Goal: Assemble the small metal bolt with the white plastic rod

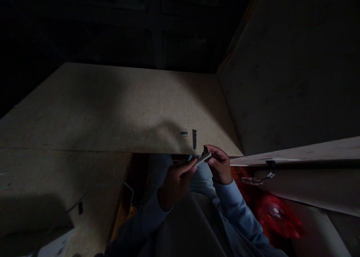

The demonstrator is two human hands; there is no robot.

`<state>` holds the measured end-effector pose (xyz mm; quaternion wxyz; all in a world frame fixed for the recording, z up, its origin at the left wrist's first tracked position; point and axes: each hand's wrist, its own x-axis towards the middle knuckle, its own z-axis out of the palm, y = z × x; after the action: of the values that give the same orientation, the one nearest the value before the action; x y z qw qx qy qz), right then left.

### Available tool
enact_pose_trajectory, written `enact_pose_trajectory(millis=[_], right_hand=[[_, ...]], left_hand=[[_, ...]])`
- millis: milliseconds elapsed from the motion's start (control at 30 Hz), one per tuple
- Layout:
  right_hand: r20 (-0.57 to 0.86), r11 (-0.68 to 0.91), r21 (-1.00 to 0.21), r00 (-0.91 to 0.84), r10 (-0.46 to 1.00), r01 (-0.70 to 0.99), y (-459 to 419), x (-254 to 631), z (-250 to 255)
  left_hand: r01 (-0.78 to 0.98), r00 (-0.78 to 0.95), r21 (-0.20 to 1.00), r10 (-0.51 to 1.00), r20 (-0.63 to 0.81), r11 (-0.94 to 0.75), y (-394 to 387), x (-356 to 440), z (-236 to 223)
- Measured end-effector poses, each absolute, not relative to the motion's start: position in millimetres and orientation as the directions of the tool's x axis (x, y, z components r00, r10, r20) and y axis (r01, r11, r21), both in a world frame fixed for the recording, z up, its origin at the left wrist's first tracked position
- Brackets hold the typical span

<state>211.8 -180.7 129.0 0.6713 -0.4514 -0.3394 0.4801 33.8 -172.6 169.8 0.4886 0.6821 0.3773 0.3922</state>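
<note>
The scene is dim. Both hands meet just below the near edge of a pale wooden board [118,107]. My left hand [176,184] is closed around the lower end of a thin pale rod-like object [203,158]. My right hand [219,165] pinches its upper end, where a small dark tip shows. Blue sleeves cover both forearms. On the board just above the hands lie a small dark upright piece [194,139] and a tiny flat piece [184,133].
A large panel [289,73] leans at the right. A pale plank [303,152] with a small wired connector [270,175] runs below it. A red object [277,214] lies low right. A cable [92,191] crosses the lower-left board.
</note>
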Motion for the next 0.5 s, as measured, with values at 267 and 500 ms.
enact_pose_trajectory(millis=[267, 500], right_hand=[[0.031, 0.113, -0.933, 0.235, 0.971, -0.343, -179.6, 208.9, 129.6], [0.001, 0.096, -0.943, 0.286, 0.958, -0.319, -179.7, 212.7, 127.7]], left_hand=[[0.239, 0.279, 0.952, 0.953, 0.121, -0.191, -169.4, 35.5, 166.9], [0.191, 0.431, 0.961, 0.897, 0.099, -0.198, -167.6, 28.8, 172.8]])
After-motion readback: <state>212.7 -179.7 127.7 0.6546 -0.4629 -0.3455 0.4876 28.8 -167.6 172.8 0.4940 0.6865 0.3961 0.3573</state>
